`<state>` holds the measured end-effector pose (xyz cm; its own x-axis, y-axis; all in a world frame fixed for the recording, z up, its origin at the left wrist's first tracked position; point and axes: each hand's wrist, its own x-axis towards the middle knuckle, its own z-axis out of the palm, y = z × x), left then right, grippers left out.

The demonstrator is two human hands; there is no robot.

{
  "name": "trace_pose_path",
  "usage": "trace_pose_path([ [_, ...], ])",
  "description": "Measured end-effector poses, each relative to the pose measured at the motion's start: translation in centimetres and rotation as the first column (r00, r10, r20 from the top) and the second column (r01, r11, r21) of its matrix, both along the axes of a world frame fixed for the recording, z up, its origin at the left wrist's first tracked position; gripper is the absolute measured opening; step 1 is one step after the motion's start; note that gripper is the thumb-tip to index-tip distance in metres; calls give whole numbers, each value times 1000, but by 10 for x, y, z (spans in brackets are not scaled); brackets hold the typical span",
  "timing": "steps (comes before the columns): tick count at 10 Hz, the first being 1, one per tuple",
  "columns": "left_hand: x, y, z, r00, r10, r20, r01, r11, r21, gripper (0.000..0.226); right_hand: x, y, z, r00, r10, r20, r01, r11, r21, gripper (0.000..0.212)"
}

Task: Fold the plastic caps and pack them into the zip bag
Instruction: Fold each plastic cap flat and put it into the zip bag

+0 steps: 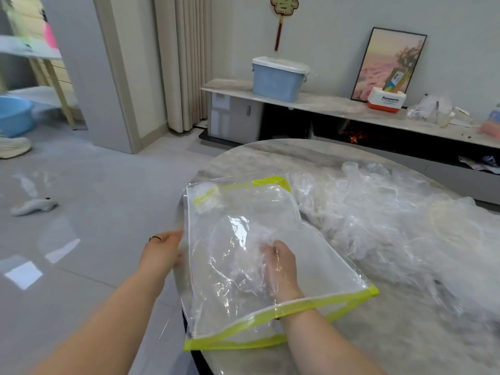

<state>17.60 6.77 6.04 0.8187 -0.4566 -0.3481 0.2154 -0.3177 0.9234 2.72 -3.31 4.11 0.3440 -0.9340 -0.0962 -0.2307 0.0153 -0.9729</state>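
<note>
Head view: one picture, looking down at both hands.
Right hand [280, 266]: closest to us. It is inside the bag, with the wrist across the yellow zip strip [351, 296].
Right grip: the fingers curl round a crinkly cap [251, 239]. It looks a bit hazy through the film.
Left hand [165, 250]: its grip pinches the bag's left edge.
Zip bag [243, 201]: it lies on the worktop [270, 155]. Its long side points away from the person, with the mouth near and the shut end far.
Pile of caps [392, 226]: just right of the bag and touching it. The right hand is nearer.
Next move: I think the right hand must let go and slide straight back out through the mouth.
</note>
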Motion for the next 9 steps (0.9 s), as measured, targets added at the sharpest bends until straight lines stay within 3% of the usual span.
trace_pose_path([
  [1, 5, -18, -6, 1000, 8, -13, -7, 998, 65, 50, 2, -3, -1, 999, 22, -28, -22, 1000, 9, 45],
  [2, 1, -34, -7, 999, -21, 42, 17, 997, 81, 47, 12, -9, -5, 996, -60, -64, 61, 998, 8, 42],
  [4, 1, -24, -9, 981, -186, -64, 187, 982, 9, 5, 23, -20, -14, 988, -154, 19, 152, 984, 88, 18],
  [5, 6, -12, -7, 950, -308, -54, 310, 949, 59, 12, 47, -29, -12, 976, -214, 40, 212, 976, 48, 23],
  [7, 17, -11, -5, 910, -407, -75, 414, 904, 111, 16, 88, -53, -1, 992, -56, -110, 29, 973, -229, 9],
  [8, 17, -14, -5, 897, -437, -60, 441, 886, 145, 21, 100, -76, 0, 973, -4, -232, -37, 984, -175, 4],
  [9, 20, -15, -5, 898, -437, -60, 440, 883, 162, 19, 110, -92, 3, 943, 70, -326, -114, 987, -117, 14],
])
